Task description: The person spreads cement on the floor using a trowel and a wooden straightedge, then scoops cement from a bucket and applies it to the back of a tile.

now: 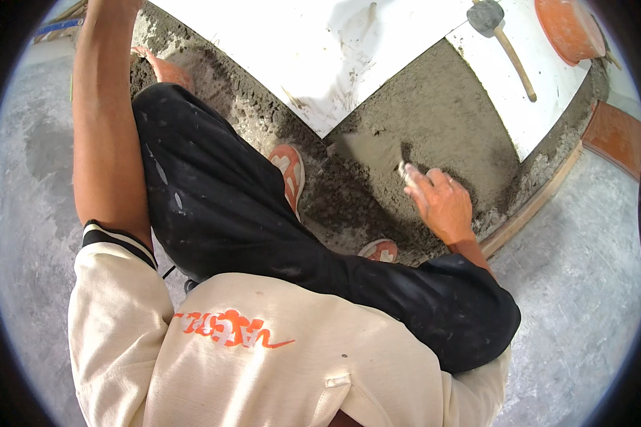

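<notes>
Gripping a trowel, right fingers curl closed; its blade (blurred) lies leftward.

rough matt mortar, smooth glossy white tile, wooden mallet handle, matt cloth trousers

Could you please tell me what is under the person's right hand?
Damp-looking grey mortar shows around the right hand, which grips what looks like a trowel. The patch directly beneath the hand and blade is covered, so it cannot be seen.
</notes>
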The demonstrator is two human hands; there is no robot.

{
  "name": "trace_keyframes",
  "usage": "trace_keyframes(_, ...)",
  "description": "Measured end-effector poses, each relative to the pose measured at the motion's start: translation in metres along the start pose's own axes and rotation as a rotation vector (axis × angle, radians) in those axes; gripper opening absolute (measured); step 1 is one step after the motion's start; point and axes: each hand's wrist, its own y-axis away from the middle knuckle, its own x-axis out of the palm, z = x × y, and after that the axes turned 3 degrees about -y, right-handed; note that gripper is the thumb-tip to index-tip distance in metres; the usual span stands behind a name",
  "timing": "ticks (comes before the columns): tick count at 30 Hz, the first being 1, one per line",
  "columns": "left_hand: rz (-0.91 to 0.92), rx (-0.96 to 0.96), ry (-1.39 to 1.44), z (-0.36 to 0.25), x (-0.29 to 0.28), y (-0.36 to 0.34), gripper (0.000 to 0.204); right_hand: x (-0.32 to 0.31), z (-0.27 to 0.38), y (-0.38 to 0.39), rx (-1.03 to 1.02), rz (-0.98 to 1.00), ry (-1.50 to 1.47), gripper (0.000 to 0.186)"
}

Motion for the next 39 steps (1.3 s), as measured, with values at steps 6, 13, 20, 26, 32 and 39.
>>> trace_keyframes(6, -0.018, -0.004, -0.027, -0.006, 0.006, 0.001, 0.024, -0.007, 0.007, -0.023, -0.153, -0.033, 0.030, 0.037)
trace_keyframes(13, -0.012, -0.027, 0.023, -0.005, 0.017, 0.007, 0.027, 0.010, -0.006, 0.015, 0.084, 0.002, -0.108, 0.044)
trace_keyframes(20, 0.111, -0.088, 0.031, 0.013, -0.011, -0.031, 0.042, 0.029, -0.054, 0.027, 0.528, -0.301, -0.059, 0.043)
trace_keyframes(26, 0.320, -0.093, -0.133, 0.014, 0.001, -0.008, 0.045, 0.069, -0.093, 0.110, 1.214, -0.871, -0.736, 0.054)
trace_keyframes(32, 0.498, -0.103, -0.334, 0.011, 0.030, 0.021, 0.050, 0.150, -0.116, 0.231, 1.526, -0.844, -0.507, 0.069)
trace_keyframes(39, 0.847, 0.114, -0.467, -0.013, 0.059, 0.047, 0.052, 0.014, -0.097, 0.144, 0.950, -0.688, -0.026, 0.049)
